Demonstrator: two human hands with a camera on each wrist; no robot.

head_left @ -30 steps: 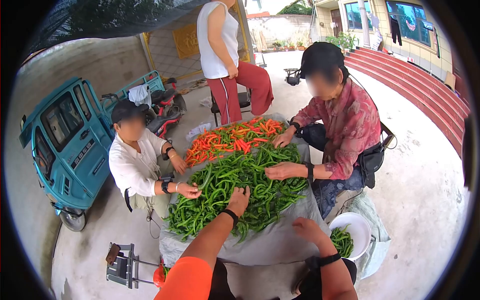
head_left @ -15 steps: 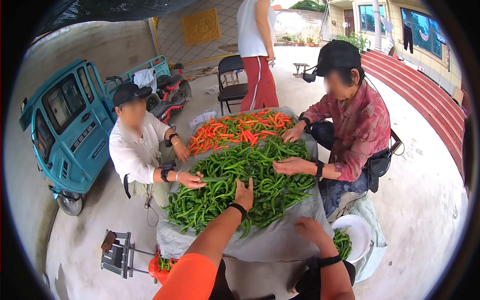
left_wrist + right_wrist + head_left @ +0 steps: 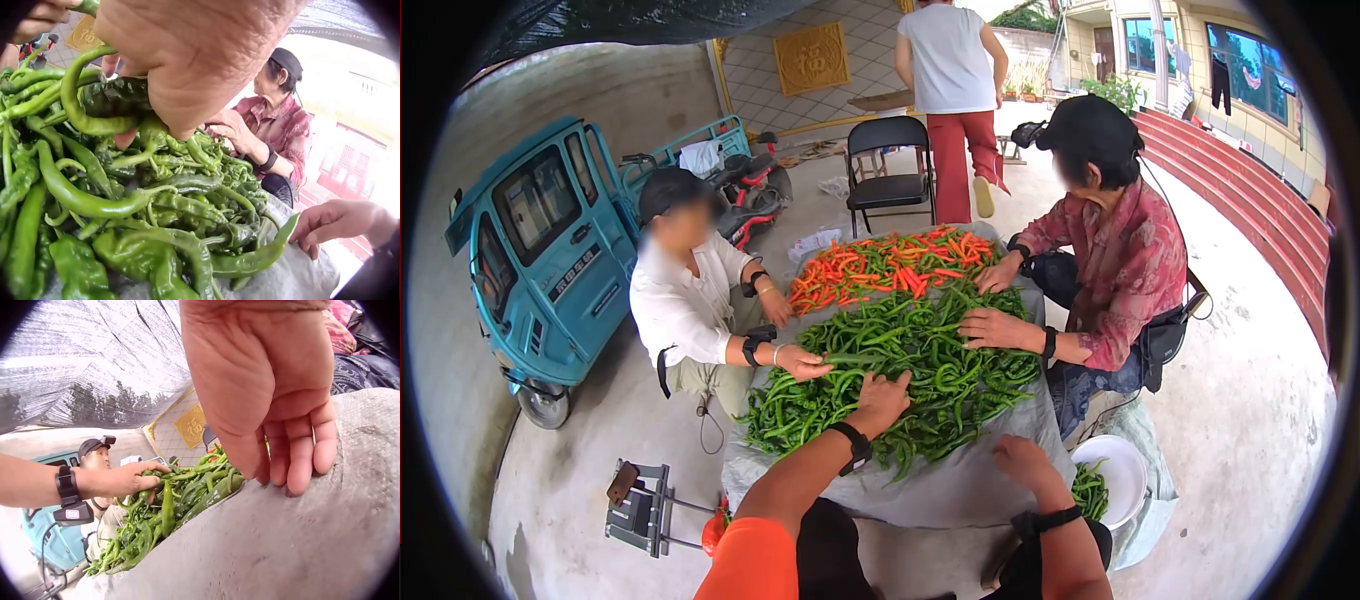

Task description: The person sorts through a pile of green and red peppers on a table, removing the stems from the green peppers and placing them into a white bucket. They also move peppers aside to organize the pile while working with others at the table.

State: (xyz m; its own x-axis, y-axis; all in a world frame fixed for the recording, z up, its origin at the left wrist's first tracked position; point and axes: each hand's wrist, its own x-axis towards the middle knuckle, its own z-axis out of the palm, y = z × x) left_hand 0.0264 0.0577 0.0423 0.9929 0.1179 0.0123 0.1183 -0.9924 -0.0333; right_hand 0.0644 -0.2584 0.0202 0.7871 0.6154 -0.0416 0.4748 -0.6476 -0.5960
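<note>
Nearest: right hand (image 3: 1022, 465), over the bare front of the grey sheet (image 3: 960, 492), clear of the pile. Fingers lightly bent, holding nothing I can see. A white bowl (image 3: 1126, 475) sits to its right.

Next out: left hand (image 3: 880, 404), the nearer of the 2 to the work, down at the near side of the green peppers (image 3: 920, 340). From above, thumb and index stand apart. In the left wrist view, 1 dark green pepper (image 3: 115, 97) sits at those fingers, left of the thumb, long axis roughly level, right end hidden behind the hand. Can't tell if it's pinched. Skin glossy, wrinkled. A lighter curved pepper (image 3: 100, 127) hooks across its front; could snag, I'd judge.

Far end: red peppers (image 3: 905, 272).
</note>
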